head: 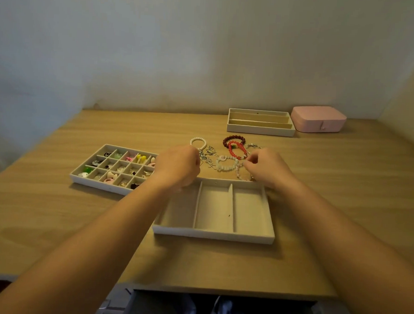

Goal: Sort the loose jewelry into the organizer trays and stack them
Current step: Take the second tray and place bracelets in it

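1. Head cam: wooden table [78,222] fills most of it.
2. Three-slot tray [212,235] sits up front, grid tray [89,180] with small bits to its left.
3. Both hands sit over the bracelet pile [227,164] behind it: left hand [176,166] curled, can't tell what it's holding; right hand [267,168] pinching something tiny.
4. Pearl bracelet [198,142] lies loose.

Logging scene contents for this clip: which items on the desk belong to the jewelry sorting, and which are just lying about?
In the job: loose bracelets, chains, three-slot tray, small-grid tray, long-slot tray, left hand, right hand.

Lying about: closed pink box.
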The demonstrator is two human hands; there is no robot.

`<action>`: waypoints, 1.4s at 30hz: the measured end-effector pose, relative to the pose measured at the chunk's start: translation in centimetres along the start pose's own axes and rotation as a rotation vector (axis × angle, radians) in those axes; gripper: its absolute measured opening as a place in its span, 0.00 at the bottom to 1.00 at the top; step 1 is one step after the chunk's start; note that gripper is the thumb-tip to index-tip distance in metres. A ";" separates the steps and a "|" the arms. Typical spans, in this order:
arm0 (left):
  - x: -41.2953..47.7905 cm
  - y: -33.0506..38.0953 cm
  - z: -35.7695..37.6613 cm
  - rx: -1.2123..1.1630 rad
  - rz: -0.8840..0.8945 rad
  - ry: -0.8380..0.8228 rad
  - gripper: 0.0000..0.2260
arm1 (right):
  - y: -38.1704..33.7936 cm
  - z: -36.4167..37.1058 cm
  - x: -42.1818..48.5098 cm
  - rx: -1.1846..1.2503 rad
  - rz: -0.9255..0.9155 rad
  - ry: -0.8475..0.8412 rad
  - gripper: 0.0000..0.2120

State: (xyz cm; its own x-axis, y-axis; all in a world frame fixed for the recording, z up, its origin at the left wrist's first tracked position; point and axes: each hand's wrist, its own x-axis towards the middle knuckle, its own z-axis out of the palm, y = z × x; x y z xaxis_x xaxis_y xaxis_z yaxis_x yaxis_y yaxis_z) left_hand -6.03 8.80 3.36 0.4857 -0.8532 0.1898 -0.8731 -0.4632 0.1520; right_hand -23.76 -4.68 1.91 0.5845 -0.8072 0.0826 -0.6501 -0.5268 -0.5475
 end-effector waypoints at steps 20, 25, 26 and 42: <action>4.9 -1.4 2.5 -0.944 0.022 -0.007 0.07 | -1.3 2.5 4.6 -0.145 -0.218 -0.205 0.04; 3.7 -1.8 2.2 -0.893 0.142 -0.040 0.11 | -1.7 1.2 3.7 0.349 -0.189 -0.076 0.04; 3.5 -1.8 2.1 -0.896 0.168 -0.063 0.14 | -1.8 1.1 3.7 0.428 -0.175 -0.051 0.05; 2.5 -1.2 1.7 -1.513 -0.100 -0.311 0.08 | -3.0 1.6 2.8 1.098 0.100 -0.267 0.09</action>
State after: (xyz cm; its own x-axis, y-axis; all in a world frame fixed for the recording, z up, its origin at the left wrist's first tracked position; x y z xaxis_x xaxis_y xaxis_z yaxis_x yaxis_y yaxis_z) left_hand -3.84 6.86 2.00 0.3427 -0.9379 -0.0539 0.1104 -0.0168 0.9937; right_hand -19.42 -4.93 2.41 0.7244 -0.6805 -0.1106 0.0011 0.1615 -0.9869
